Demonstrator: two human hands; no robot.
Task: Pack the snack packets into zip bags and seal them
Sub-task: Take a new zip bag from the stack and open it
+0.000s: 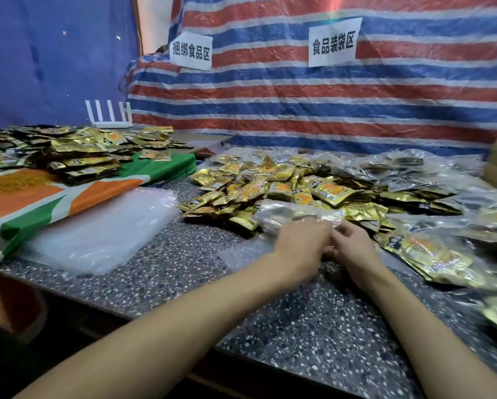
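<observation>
We see a dark speckled stone-look tabletop (313, 326) carrying a loose heap of gold foil snack packets (284, 188) at its middle, with filled clear plastic bags (414, 165) behind it to the right. At left lies a flat stack of clear zip bags (97, 234), just beside an orange, green and white cloth (40, 197).

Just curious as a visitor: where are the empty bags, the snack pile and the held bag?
empty bags (97, 237): head view, stack's middle.
snack pile (322, 191): head view, central gold packet.
held bag (287, 213): head view, clear front.
</observation>
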